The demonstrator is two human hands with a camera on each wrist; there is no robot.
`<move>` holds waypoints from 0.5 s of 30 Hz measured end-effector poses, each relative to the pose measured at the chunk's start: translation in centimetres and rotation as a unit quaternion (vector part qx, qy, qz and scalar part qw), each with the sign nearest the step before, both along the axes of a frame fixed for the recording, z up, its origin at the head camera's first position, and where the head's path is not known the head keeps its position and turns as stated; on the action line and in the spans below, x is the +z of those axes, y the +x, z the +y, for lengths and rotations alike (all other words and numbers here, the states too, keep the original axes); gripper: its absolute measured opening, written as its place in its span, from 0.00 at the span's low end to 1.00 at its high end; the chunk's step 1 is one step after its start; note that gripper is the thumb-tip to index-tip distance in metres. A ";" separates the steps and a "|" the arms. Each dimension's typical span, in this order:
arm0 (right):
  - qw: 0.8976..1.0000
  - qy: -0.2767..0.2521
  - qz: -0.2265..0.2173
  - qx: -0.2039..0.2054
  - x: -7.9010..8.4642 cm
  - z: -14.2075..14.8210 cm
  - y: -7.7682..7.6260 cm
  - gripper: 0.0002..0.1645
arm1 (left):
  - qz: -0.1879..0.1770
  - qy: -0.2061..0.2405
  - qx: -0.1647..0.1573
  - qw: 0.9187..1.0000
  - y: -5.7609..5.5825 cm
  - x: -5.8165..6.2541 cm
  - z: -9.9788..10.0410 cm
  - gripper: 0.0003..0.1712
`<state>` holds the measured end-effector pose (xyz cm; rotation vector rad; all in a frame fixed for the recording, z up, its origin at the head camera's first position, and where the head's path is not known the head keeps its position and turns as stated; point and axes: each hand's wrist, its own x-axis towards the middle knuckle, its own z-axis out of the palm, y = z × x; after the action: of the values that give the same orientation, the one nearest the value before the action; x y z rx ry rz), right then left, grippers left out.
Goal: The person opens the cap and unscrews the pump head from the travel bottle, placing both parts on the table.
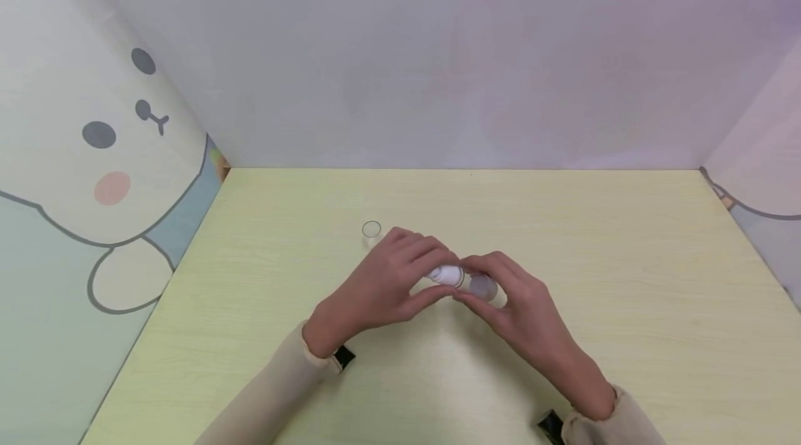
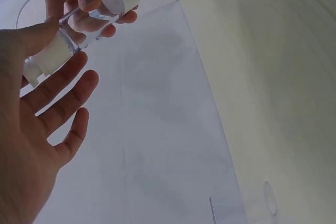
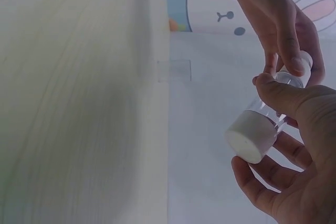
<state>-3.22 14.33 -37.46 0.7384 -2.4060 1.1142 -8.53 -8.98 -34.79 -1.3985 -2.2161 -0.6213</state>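
A clear cylindrical bottle with a white base and a white top is held tilted above the table, between both hands. My left hand pinches the white top between thumb and fingers; its other fingers spread loosely in the left wrist view. Around the clear body curl the thumb and fingers of my right hand, close beside the left fingertips. The white top has a notched, stepped end in the left wrist view. Fingers cover part of the bottle.
A small clear round-rimmed cup or cap stands on the pale wooden table, just beyond my left hand. A plain light wall rises at the table's back edge. Panels with cartoon animals flank it.
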 end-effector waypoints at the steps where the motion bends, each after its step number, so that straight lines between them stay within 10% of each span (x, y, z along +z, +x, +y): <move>1: 1.000 0.002 0.000 -0.001 0.0 0.0 0.0 0.30 | 0.004 0.003 0.001 1.000 0.0 0.0 0.0 0.16; 15: 1.000 0.000 0.004 0.007 0.1 -0.2 0.1 0.30 | -0.013 0.037 0.067 0.997 0.3 0.0 0.5 0.25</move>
<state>-3.11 14.12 -37.37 0.7605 -2.3978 1.1135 -8.27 -8.50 -34.75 -1.2007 -2.2615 -0.6694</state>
